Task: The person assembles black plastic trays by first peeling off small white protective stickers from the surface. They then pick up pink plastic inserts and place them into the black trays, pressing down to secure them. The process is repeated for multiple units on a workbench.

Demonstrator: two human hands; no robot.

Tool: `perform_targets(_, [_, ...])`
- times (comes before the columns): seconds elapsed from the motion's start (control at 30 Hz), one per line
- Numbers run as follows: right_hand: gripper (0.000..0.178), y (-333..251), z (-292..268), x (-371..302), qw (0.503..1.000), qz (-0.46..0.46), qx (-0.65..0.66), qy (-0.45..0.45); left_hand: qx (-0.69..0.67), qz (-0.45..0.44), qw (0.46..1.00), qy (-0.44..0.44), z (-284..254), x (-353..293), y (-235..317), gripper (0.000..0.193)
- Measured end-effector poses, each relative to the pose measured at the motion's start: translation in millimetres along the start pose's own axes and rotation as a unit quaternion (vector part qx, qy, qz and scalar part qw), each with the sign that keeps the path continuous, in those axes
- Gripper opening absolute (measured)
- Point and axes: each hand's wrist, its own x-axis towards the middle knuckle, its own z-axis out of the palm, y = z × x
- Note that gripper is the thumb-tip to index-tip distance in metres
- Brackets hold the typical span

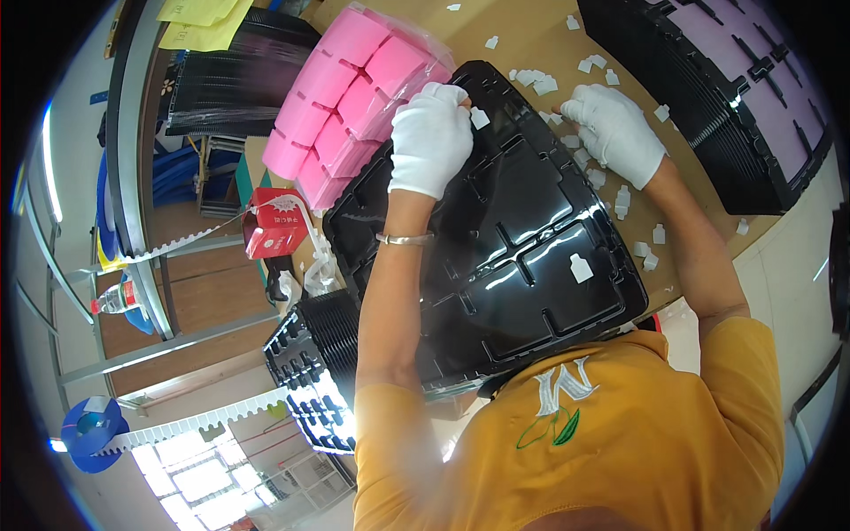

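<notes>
A black plastic tray (460,230) with molded ribs lies tilted in front of me. My left hand (431,142), in a white glove, is closed over the tray's far part, its curled fingertips next to a small white bottle-shaped tag (479,118). Another such white tag (580,268) rests on the tray's near right area. My right hand (613,128), also gloved in white, is beyond the tray's right edge, fingers closed and bent down by loose tags on the brown table. What either hand pinches is hidden by the fingers.
Pink foam-like blocks (332,111) in clear film stand left of the tray. Stacked black trays (708,115) with a purple sheet are at right. A red box (274,226) holds a white notched strip running to a blue reel (93,434). White tags (536,81) lie scattered on the table.
</notes>
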Motion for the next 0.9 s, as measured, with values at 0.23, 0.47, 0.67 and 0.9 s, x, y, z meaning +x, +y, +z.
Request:
perform_targets(0.23, [0.02, -6, -1, 2, 0.999, 0.026, -0.004, -0.036, -0.069, 0.023, 0.997, 0.017, -9, -7, 9, 0.012])
perform_targets(0.47, [0.021, 1, 5, 0, 1.0, -0.017, -0.001, 0.002, -0.06, -0.012, 0.998, 0.009, -10, -5, 10, 0.011])
perform_targets(0.67, [0.019, -1, 5, 1, 1.0, -0.001, -0.011, -0.012, -0.021, -0.045, 0.998, -0.041, -13, -3, 12, 0.012])
perform_targets(0.9, [0.018, -3, 2, 1, 1.0, -0.013, -0.002, -0.01, -0.067, -0.049, 0.996, -0.036, -12, -3, 10, 0.014])
